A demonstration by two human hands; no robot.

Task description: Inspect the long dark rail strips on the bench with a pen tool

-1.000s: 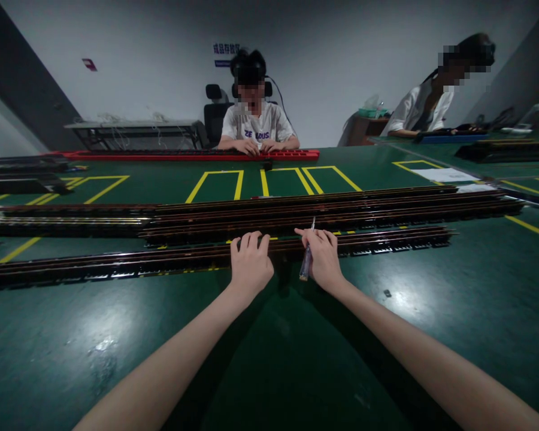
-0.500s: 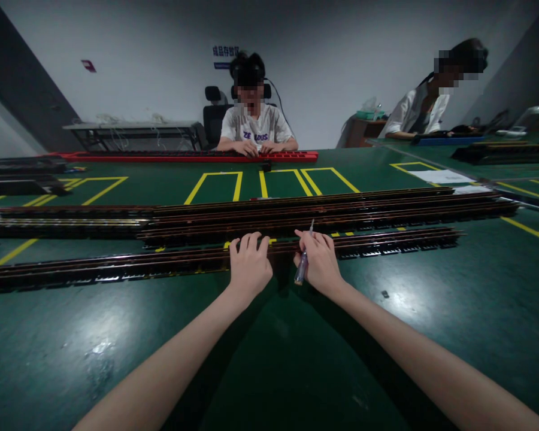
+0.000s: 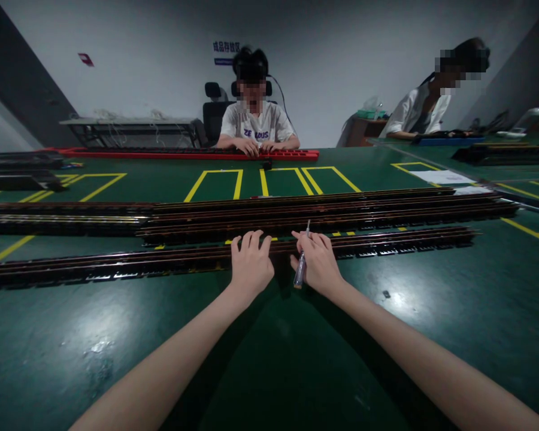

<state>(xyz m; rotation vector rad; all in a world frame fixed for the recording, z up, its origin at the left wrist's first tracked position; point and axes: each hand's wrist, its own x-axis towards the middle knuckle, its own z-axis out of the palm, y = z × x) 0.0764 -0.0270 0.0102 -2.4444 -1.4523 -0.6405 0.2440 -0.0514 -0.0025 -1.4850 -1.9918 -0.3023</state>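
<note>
A long, narrow dark strip (image 3: 117, 267) with a notched near edge lies across the green table (image 3: 269, 371). My left hand (image 3: 251, 267) is closed over the middle of this strip, its fingers curled over the far side. Just right of it, my right hand (image 3: 320, 261) grips a small screwdriver (image 3: 300, 272) with a clear handle, the metal shaft pointing away from me. The right-hand fingers also rest at the strip; their exact contact is hidden. Behind the strip lies a stack of similar long dark strips (image 3: 341, 211).
Yellow tape outlines (image 3: 222, 171) mark the table. A person (image 3: 258, 126) sits opposite with both hands at a long red rail (image 3: 291, 155). Another person (image 3: 420, 111) works at the right. More dark strips (image 3: 22, 179) lie at left; white paper (image 3: 442, 176) lies right.
The near dark strip has slid a little to the right. My hands stay in nearly the same place, and the screwdriver has shifted slightly left with its tip.
</note>
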